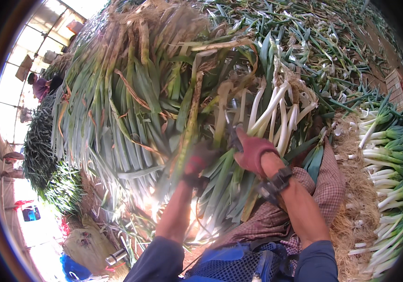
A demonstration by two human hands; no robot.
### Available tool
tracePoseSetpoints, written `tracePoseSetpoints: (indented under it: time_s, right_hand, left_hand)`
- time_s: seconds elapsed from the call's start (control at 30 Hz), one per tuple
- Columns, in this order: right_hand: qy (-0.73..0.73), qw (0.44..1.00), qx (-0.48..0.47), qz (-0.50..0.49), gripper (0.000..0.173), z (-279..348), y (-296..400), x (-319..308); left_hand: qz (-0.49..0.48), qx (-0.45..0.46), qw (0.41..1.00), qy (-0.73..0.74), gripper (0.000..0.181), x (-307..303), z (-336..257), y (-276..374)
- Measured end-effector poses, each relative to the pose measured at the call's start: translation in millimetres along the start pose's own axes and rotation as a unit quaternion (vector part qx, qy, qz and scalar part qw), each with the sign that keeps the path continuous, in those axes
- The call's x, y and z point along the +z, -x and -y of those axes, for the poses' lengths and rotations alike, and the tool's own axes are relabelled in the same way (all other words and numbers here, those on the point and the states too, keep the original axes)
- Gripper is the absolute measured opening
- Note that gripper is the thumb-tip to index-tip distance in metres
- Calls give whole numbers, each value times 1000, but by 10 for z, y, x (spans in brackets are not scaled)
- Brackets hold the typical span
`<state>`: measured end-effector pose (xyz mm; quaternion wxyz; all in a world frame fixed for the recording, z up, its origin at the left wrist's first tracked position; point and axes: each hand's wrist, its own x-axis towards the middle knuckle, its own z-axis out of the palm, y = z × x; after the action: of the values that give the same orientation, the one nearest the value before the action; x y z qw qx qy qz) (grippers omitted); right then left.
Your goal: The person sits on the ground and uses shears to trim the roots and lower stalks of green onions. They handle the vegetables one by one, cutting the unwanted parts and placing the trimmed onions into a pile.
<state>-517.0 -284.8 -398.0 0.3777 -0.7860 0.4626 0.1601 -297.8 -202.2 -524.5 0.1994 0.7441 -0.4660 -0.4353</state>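
Observation:
My left hand [201, 159], in a red glove with dark fingers, is motion-blurred against the green onion leaves at the front of a large heap of long green onions [141, 95]. My right hand [256, 149], gloved alike, is beside it to the right, with its fingers bent. A narrow pale thing [227, 117] juts up by its fingertips; whether it is a blade or a stalk is unclear. Just beyond the right hand lies a bunch of peeled white-stemmed green onions [282, 109], roots away from me. The blur hides what either hand grips.
At the right, a row of cleaned green onions [386, 183] lies beside a strip of trimmed roots [353, 211]. Leaf scraps [328, 42] cover the ground beyond. A checked cloth [324, 197] drapes my legs. A person [41, 86] is at the far left, near a sack [88, 250].

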Motion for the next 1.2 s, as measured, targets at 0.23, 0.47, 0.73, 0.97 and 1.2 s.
tracePoseSetpoints:
  time_s: [0.23, 0.47, 0.73, 0.97, 1.2]
  right_hand:
    - [-19, 999, 25, -38, 87, -80, 276, 32]
    - [-11, 998, 37, -44, 87, 17, 211, 76]
    - [-3, 999, 46, -20, 88, 41, 330, 114]
    - [-15, 998, 55, 32, 89, 25, 534, 81]
    - [-41, 996, -25, 73, 97, -47, 783, 189]
  left_hand:
    - [-4, 2, 999, -53, 48, 3, -100, 157]
    - [7, -18, 999, -40, 49, 81, -9, 367]
    - [6, -8, 995, -101, 48, 192, -172, 533]
    - [-10, -10, 996, -92, 45, 253, -36, 515]
    - [-43, -23, 998, 37, 42, 201, 431, 342]
